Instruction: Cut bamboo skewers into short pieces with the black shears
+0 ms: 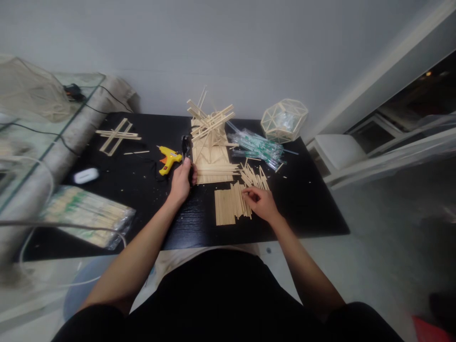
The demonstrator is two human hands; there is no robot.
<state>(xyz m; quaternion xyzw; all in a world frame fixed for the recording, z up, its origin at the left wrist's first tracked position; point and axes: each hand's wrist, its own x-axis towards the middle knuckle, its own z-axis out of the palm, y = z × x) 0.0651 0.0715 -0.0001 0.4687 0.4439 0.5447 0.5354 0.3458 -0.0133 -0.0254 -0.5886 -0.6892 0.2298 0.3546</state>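
Mid-frame, the left hand (181,181) grips a black tool (185,146); the right hand (262,202), fingers bunched, hold unclear, seemingly sorts sticks (225,208); the next move calls for careful alignment.

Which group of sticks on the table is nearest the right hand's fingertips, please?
The front row of short sticks: the right hand has its fingertips over it; the messier pile lies farther back.

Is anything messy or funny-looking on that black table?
Yes, a bit. Near the right hand, some loose sticks lie askew at different angles, while the flat row nearby is neat. Small pale bits are also scattered on the table, like crumbs.
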